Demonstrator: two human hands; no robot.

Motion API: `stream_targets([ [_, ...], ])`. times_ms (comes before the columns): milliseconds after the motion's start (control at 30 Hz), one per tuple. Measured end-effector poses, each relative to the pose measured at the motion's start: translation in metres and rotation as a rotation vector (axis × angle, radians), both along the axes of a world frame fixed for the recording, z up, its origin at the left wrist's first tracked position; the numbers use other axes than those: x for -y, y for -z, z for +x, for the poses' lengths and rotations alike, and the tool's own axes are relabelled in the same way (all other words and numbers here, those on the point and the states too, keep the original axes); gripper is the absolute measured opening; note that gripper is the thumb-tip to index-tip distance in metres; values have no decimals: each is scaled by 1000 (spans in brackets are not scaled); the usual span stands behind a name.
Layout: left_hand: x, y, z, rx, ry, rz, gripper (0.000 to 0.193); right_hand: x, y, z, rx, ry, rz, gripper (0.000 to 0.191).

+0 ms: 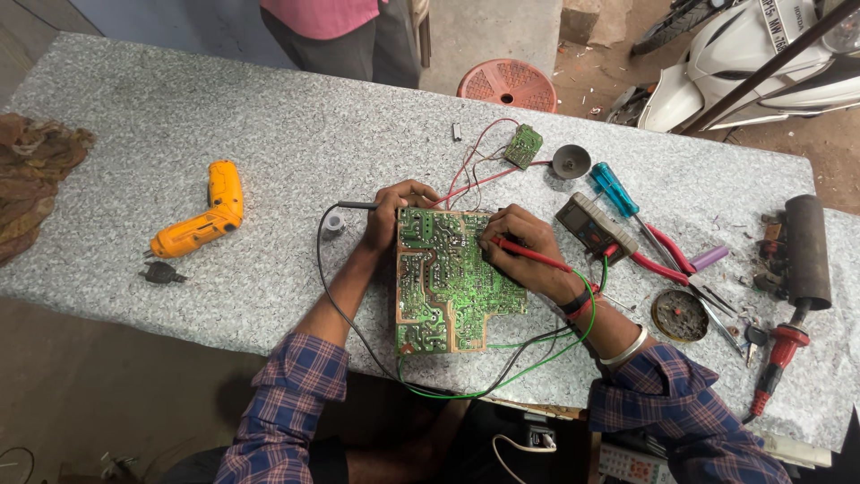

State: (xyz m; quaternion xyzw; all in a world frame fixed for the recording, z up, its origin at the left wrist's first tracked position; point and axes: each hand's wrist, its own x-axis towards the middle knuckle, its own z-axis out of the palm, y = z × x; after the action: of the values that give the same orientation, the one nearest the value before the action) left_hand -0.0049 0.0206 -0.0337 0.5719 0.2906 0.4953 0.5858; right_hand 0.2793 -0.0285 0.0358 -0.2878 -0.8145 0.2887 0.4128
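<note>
A green circuit board (448,282) lies solder side up on the speckled grey table (269,143). My left hand (394,211) rests at the board's top left corner and holds a black test probe (356,205) whose black lead loops down off the table edge. My right hand (524,242) sits on the board's upper right edge, gripping a red test probe (533,254) with its tip on the solder side. A multimeter (591,226) lies just right of my right hand.
An orange cordless drill (202,220) lies at left. A small green board (523,145) with red wires, a blue screwdriver (614,188), red pliers (667,255), a round tin (679,314) and a soldering iron (779,354) lie at right. A person (345,31) stands across the table.
</note>
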Motion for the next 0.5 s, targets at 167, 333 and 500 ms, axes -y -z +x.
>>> stream_targets([
  [167,0,-2,0,-3,1,-20,52,1,-1,0,-11,-2,9,12],
  [333,2,-4,0,-13,-1,-5,52,2,-4,0,-18,-4,7,9],
  [500,2,-5,1,-1,-5,-28,52,1,0,0,-36,-1,-6,6],
])
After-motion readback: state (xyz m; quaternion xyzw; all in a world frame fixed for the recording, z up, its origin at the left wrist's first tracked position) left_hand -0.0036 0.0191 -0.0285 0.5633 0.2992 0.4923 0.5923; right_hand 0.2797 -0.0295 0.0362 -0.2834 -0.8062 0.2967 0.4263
